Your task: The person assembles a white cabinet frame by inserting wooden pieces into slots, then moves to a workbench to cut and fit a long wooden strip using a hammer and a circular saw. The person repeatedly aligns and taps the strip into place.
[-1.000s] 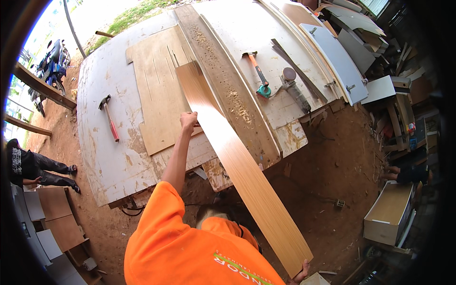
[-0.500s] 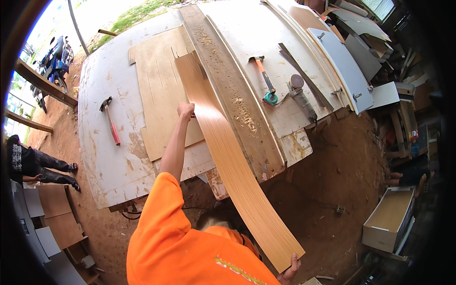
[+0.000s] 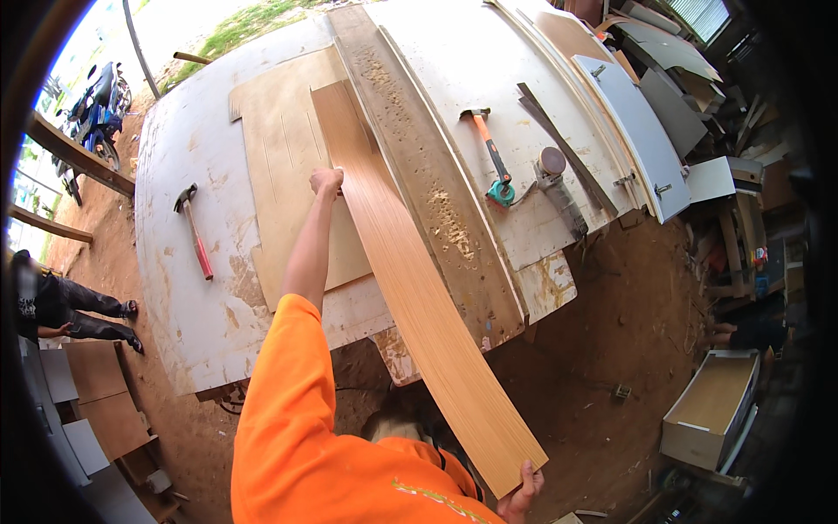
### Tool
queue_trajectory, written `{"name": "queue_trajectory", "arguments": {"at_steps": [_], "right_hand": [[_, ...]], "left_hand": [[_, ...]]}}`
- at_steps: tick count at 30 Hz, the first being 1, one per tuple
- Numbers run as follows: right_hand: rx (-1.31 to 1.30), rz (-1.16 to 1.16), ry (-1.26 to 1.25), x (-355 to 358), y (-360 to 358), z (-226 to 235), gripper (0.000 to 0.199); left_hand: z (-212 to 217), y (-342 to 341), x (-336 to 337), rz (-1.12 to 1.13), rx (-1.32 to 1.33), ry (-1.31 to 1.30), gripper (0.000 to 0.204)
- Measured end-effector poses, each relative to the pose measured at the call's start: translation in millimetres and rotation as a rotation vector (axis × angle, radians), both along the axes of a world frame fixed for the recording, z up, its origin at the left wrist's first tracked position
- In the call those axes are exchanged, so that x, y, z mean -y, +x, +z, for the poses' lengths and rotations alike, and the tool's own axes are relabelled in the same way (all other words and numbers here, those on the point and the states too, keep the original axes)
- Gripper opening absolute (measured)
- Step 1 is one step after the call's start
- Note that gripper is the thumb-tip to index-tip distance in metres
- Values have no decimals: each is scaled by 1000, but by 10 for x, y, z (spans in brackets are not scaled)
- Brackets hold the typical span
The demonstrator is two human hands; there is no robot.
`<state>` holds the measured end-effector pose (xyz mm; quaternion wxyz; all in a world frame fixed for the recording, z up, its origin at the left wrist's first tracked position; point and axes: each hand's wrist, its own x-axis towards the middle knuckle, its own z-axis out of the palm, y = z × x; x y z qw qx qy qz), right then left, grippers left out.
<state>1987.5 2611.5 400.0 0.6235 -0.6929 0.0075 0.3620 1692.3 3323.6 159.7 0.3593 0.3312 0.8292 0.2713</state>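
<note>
My left hand presses flat on the left edge of the long wood-grain strip, near its far end on the desk. My right hand closes its grip on the strip's near end, which hangs off the desk over the dirt. The strip's long axis runs from far-left to near-right, beside the sawdust-covered plank on its right.

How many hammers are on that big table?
2. A red-handled hammer lies near the table's left edge, left of the left hand. An orange-handled hammer lies on the right side. More could be hidden in the clutter.
</note>
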Motion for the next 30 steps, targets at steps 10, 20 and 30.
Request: {"name": "queue_trajectory", "arguments": {"at_steps": [10,20,30], "right_hand": [[152,-113,-8,-382,-204,-470,26],[192,-152,-45,-416,-417,-616,31],[94,-139,-33,-408,-337,-961,30]], "left_hand": [[495,103,143,-469,-602,34,42],[267,323,2473,-634,-173,-92,57],[376,1080,4395,-314,369,-133,45]]}}
